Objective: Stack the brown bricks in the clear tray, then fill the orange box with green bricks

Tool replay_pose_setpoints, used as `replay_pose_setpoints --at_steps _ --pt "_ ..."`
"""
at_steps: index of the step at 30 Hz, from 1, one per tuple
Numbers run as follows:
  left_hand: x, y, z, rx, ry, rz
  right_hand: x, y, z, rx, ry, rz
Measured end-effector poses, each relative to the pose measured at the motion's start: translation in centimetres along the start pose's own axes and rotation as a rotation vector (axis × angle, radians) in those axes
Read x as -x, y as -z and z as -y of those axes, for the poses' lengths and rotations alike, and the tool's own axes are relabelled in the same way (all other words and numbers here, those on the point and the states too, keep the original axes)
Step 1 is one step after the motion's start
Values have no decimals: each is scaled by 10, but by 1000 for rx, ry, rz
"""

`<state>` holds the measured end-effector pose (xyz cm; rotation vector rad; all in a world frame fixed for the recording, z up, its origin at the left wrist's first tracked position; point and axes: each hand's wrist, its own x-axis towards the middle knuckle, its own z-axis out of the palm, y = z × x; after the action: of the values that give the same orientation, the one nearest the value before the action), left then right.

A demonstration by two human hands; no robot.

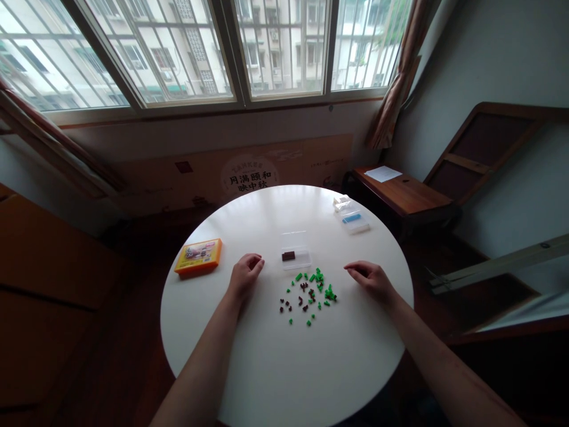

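Note:
My left hand (pixel 246 275) rests on the white round table (pixel 267 367), fingers loosely curled in with nothing visible in them. Across from it lies my right hand (pixel 370 280), its fingers loosely stretched toward the middle and a gap showing beside the thumb; it holds nothing I can see. Between the hands, several small green bricks (pixel 329 293) and small dark brown bricks (pixel 304 308) are scattered. Just behind them sits a clear plastic box (pixel 303 258) with its lid raised, and a dark brown block (pixel 288 256) lies at its left side. Neither hand touches the pieces.
An orange and yellow box (pixel 198 257) lies at the table's left. Clear cases (pixel 355 224), one with a blue strip, stand at the back right. Beyond the table are a low wooden bench (pixel 409 196) with a paper sheet (pixel 383 173) and a barred window (pixel 284 47).

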<state>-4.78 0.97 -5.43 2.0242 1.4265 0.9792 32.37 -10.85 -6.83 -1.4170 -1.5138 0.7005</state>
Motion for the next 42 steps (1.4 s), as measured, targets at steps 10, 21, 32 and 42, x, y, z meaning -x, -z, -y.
replay_pose_setpoints --at_steps 10,21,32,42 --pt "-4 1 2 29 31 -1 4 -3 2 60 27 16" --pt "-4 15 -5 35 -21 137 7 -9 15 207 58 86" --pt "-3 15 -5 -20 -35 147 6 -8 18 310 133 162" --pt "-4 6 -12 -121 -165 144 17 -16 22 260 163 17"
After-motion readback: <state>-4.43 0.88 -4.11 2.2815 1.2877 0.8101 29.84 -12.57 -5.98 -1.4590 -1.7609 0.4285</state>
